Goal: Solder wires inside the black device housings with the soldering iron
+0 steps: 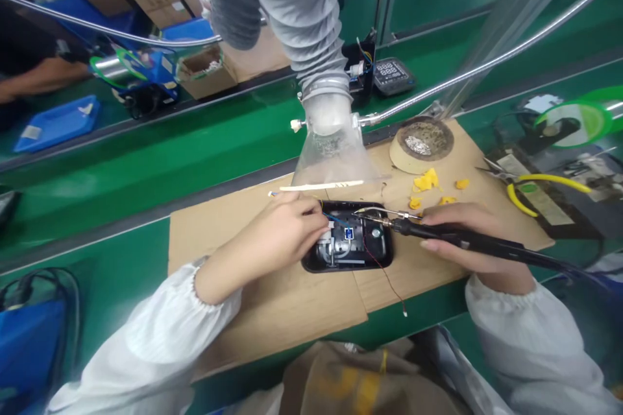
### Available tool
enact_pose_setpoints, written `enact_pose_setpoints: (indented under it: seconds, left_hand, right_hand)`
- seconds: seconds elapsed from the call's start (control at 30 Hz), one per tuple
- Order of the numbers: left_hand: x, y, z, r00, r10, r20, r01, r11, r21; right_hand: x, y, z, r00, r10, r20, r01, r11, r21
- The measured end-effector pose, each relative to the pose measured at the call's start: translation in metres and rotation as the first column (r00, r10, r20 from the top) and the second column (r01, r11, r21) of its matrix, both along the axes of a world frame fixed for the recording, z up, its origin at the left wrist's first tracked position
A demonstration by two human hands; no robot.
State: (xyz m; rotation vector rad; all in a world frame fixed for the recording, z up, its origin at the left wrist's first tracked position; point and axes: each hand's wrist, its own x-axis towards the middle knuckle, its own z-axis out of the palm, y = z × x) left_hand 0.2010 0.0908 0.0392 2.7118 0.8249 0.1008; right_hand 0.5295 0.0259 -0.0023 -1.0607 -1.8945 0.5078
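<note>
A black plastic housing [363, 264] lies open side up on cardboard, with a small blue circuit board [349, 233] inside. My left hand [289, 227] reaches over its left end, fingertips pinched together on a thin wire. From those fingers a blue wire [335, 217] runs over the housing, and a small white connector [271, 194] sticks out behind them. In my right hand [462, 233] is a black soldering iron [433, 231], its tip pointing left over the housing, a thin metal tube along it. A dark red wire [387, 275] trails off the housing's front edge to a white plug.
A clear fume hood [333, 155] on a ribbed hose hangs just behind the housing. At right are a round solder-scrap holder [421, 144], yellow sponge bits [426, 180] and yellow-handled cutters [549, 183]. Across the green belt [195, 149] a co-worker's arm [48, 74] shows.
</note>
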Motion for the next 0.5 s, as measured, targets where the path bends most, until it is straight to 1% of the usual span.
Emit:
enact_pose_setpoints:
  seconds: [0.07, 0.13, 0.27, 0.4, 0.5]
  left_hand:
    - [0.002, 0.002, -0.004, 0.998, -0.004, -0.064, 0.008, 0.997, 0.076]
    - [0.004, 0.002, -0.007, 0.994, 0.008, -0.107, 0.007, 0.99, 0.144]
    - [0.007, 0.001, -0.007, 0.992, 0.027, -0.127, 0.001, 0.977, 0.214]
    - [0.011, 0.002, -0.005, 0.985, 0.05, -0.166, -0.015, 0.978, 0.207]
    - [0.015, 0.003, -0.002, 0.975, 0.07, -0.212, -0.031, 0.983, 0.18]
  right_hand:
    - [-0.001, 0.003, -0.004, 0.994, 0.114, -0.003, -0.114, 0.993, -0.006]
    - [-0.003, 0.004, -0.008, 0.988, 0.154, -0.013, -0.155, 0.988, -0.025]
    - [-0.008, 0.003, -0.012, 0.993, 0.118, -0.009, -0.118, 0.991, -0.056]
    - [-0.011, 0.004, -0.016, 0.999, 0.048, -0.023, -0.05, 0.995, -0.089]
    - [-0.012, 0.006, -0.018, 0.995, 0.092, -0.034, -0.094, 0.993, -0.07]
